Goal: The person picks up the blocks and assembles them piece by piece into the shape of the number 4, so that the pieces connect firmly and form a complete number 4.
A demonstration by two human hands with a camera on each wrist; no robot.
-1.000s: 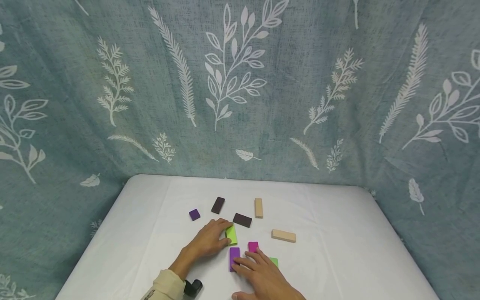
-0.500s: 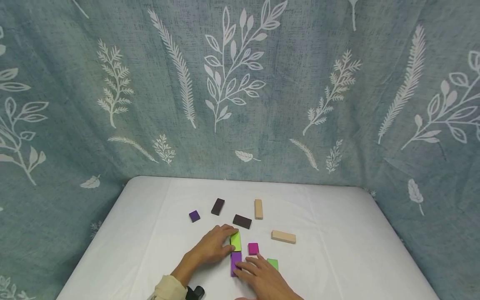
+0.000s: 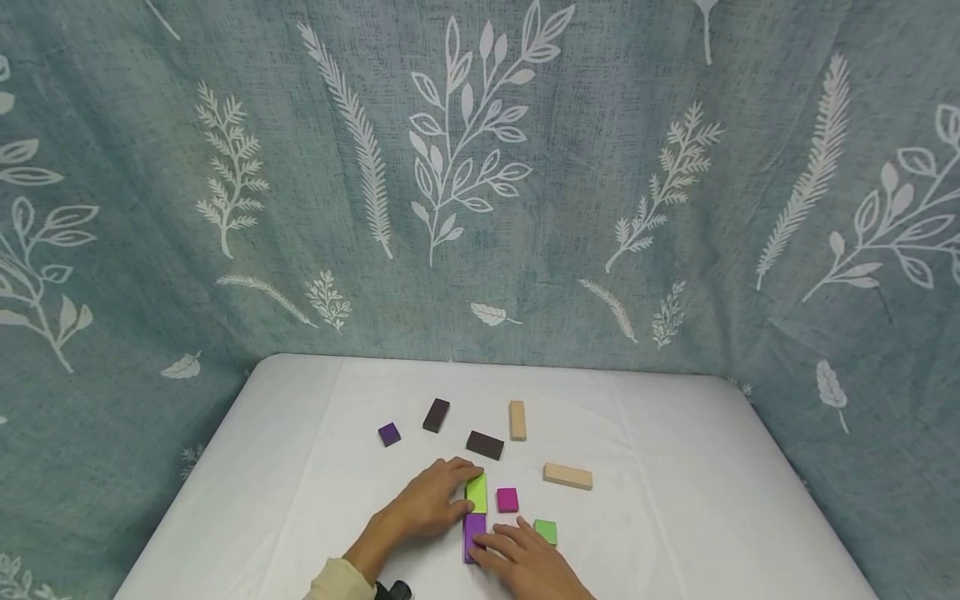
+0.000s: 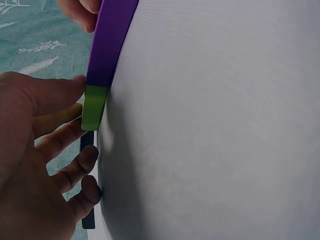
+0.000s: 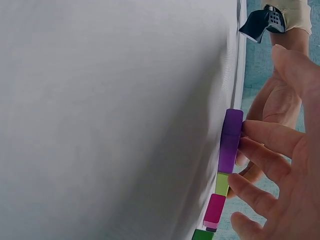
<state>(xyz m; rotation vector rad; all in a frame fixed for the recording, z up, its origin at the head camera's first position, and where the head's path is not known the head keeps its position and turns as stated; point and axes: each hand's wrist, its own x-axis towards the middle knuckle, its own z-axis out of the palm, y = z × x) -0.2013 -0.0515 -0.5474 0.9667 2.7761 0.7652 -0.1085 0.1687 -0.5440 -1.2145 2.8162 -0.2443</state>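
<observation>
Purple block [image 3: 474, 524] and lime block [image 3: 478, 492] are lying end to end, touching, at the frame's lower centre. From my remote seat I'm seeing the left hand [image 3: 431, 502] pinching the lime block; the right hand [image 3: 536, 562], fingers loosely spread, is only touching the purple one. I'm judging light, level pressure best for keeping them aligned. Rightward, a magenta block [image 3: 507, 500] is resting on the bench [image 3: 675, 517].

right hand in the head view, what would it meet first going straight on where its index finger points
The right hand would first meet the purple rectangular block, which it is touching; beyond, perhaps the left hand, though depth is unclear.
</observation>
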